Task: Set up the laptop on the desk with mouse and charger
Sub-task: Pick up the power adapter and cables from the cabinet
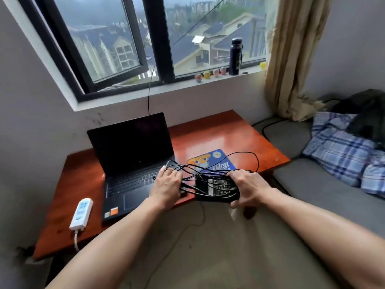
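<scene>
Red counter (218, 130) holds an open laptop (133, 142). Beside it, right hand (248, 186) grips the charger (216, 185), left hand (166, 184) holds its tangled cords (188, 181).

free: desk (218, 130) back-right wood | blocked: open laptop (133, 142) centre-left; power strip (81, 213) front-left; mouse pad (210, 158) right

Bare forearms (125, 236) run to bare left hand (166, 185) and right hand (248, 187).

Charger label (220, 185) — print blurred, nothing legible
</scene>
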{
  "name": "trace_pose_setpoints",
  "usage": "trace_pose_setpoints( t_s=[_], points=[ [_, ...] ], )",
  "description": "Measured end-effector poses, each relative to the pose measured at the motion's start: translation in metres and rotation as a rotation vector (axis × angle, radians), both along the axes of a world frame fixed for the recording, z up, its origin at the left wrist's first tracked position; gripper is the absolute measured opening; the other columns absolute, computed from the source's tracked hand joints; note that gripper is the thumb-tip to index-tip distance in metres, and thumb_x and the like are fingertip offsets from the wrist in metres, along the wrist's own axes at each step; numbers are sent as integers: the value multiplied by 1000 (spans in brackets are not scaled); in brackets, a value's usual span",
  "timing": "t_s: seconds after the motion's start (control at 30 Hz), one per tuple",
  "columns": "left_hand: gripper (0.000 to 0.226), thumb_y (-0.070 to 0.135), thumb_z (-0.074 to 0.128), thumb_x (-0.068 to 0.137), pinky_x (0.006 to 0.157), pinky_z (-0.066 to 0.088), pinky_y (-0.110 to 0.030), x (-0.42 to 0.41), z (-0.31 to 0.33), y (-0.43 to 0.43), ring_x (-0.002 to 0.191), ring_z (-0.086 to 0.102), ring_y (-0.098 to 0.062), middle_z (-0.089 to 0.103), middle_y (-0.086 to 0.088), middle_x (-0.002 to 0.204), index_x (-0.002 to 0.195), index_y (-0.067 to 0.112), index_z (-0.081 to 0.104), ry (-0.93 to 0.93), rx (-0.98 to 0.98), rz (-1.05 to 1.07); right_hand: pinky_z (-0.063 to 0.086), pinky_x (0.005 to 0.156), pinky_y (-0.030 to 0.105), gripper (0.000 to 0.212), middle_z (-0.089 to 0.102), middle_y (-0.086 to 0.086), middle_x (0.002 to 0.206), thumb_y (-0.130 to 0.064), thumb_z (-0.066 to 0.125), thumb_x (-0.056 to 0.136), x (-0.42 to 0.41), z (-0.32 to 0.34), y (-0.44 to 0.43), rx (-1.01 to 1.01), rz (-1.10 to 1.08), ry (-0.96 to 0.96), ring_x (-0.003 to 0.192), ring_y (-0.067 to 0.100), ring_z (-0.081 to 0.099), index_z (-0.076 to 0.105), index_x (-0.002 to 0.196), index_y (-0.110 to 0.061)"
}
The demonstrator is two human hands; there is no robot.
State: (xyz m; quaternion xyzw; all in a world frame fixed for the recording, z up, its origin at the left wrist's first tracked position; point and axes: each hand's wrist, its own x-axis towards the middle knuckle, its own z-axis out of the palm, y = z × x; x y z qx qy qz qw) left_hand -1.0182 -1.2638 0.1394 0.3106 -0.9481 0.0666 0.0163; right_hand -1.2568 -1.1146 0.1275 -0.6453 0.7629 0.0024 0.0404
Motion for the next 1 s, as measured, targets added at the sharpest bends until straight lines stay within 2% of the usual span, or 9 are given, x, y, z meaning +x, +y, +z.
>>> trace_pose_setpoints(
  t_s=[0.07,0.13,0.33,0.53,0.73,1.0],
  points=[
    [20,21,41,89,117,16,-38,-41,4,-27,117,45,-24,59,-4,111,105,16,51,33,-35,11,49,84,35,82,58,-1,107,-67,59,50,-41,4,-30,11,6,-3,101,21,56,45,118,-24],
    [18,19,42,88,116,19,-38,-64,9,-42,114,47,-25,60,-5,107,102,15,51,61,-9,33,49,85,35,83,57,-1,109,-67,59,50,-66,16,-50,-16,18,-6,102,21,55,45,119,-24],
    [15,21,42,88,115,21,-40,-134,3,-115,112,49,-27,61,-6,104,98,16,52,70,7,34,51,83,35,84,57,-4,109,-69,59,50,-138,20,-123,-11,39,33,103,19,54,45,120,-25],
    [18,28,45,90,116,20,-38,-190,-16,-194,116,46,-24,60,-4,109,101,17,51,34,-2,-36,51,82,34,83,57,-4,106,-71,57,49,-189,0,-188,17,-11,50,101,19,55,45,117,-25],
    [19,25,43,88,113,22,-37,-247,-17,-279,117,46,-24,60,-3,111,104,16,51,56,-8,-77,51,84,33,85,58,-4,110,-68,59,48,-238,9,-264,12,-63,89,106,18,54,48,120,-25],
    [18,27,43,88,107,29,-39,-297,-53,-323,112,49,-27,62,-6,107,99,15,52,9,91,-47,51,79,33,85,56,-5,111,-64,62,49,-293,-15,-317,107,-50,84,107,18,52,48,122,-24]
  ],
)
